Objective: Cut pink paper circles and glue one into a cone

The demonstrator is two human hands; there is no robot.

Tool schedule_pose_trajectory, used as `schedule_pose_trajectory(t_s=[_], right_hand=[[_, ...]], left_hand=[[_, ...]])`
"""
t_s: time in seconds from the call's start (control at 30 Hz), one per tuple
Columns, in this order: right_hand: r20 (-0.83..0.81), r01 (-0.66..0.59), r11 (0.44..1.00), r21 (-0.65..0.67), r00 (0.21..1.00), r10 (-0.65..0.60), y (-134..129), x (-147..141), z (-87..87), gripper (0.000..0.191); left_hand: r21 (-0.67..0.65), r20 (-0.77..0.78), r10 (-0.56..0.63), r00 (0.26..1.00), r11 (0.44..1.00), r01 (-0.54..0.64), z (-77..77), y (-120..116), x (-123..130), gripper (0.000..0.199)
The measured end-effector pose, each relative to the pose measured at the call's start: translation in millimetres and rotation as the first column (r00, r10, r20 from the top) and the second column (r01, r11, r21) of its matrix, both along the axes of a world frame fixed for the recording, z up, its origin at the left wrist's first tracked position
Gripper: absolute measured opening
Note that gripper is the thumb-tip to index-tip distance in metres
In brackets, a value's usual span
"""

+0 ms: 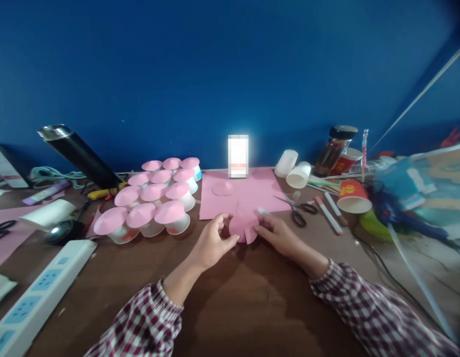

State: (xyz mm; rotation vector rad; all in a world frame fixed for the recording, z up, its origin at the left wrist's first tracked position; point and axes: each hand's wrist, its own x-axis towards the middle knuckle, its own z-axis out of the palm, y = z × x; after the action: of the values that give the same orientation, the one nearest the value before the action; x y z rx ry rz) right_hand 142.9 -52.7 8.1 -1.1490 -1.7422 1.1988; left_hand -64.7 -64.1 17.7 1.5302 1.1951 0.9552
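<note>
Between my hands is a round pink paper piece [241, 227] with a slit in its near edge. My left hand [214, 241] pinches its left side, thumb in front and fingers behind. On the right side, my right hand [277, 233] grips it near the slit. Just beyond lies a pink paper sheet [248, 191], with another pink paper disc [223, 188] resting on it. A small whitish item [263, 210] shows by my right fingers; its kind is unclear. To the left, several paper cups stand in rows, topped with shallow pink paper cones [141, 215].
Scissors [298, 218] and markers [328, 215] lie right of the sheet. White cups [298, 175], a red cup [353, 196] and a dark bottle [334, 151] are behind them. On the left are a power strip [43, 292], a black flask [84, 156] and cables.
</note>
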Motion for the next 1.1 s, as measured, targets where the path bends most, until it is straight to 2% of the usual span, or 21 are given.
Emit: schedule_pose_trajectory(t_s=[0.13, 0.3, 0.37, 0.47, 0.63, 1.1], right_hand=[[-0.204, 0.054, 0.98, -0.192, 0.975, -0.094, 2.4, -0.5, -0.9, 0.026], [-0.316, 0.049, 0.954, -0.297, 0.937, -0.147, 2.2, -0.9, 1.4, 0.033], [-0.341, 0.037, 0.954, -0.297, 0.929, -0.142, 2.1, -1.2, 0.8, 0.035], [-0.342, 0.067, 0.96, -0.272, 0.926, -0.162, 2.6, -1.5, -2.2, 0.034], [-0.333, 0.129, 0.958, -0.256, 0.919, -0.213, 4.2, -1.3, -7.2, 0.033], [-0.326, 0.202, 0.933, -0.297, 0.897, -0.298, 2.0, -4.8, -4.7, 0.033]], left_hand=[[-0.062, 0.066, -0.027, 0.997, 0.998, 0.032, -1.6, 9.8, 11.2, 0.03], [-0.048, 0.105, 0.105, 0.989, 0.994, -0.101, -8.3, 13.6, 25.7, 0.02], [-0.102, 0.167, 0.136, 0.976, 0.988, -0.12, -10.0, 11.0, 31.3, 0.019], [-0.224, 0.293, 0.2, 0.935, 0.965, -0.137, -10.0, 5.2, 38.2, 0.027], [-0.379, 0.434, 0.258, 0.863, 0.921, -0.085, -6.1, -0.6, 41.7, 0.036], [-0.448, 0.478, 0.323, 0.817, 0.89, -0.089, -3.9, -0.4, 42.7, 0.034]])
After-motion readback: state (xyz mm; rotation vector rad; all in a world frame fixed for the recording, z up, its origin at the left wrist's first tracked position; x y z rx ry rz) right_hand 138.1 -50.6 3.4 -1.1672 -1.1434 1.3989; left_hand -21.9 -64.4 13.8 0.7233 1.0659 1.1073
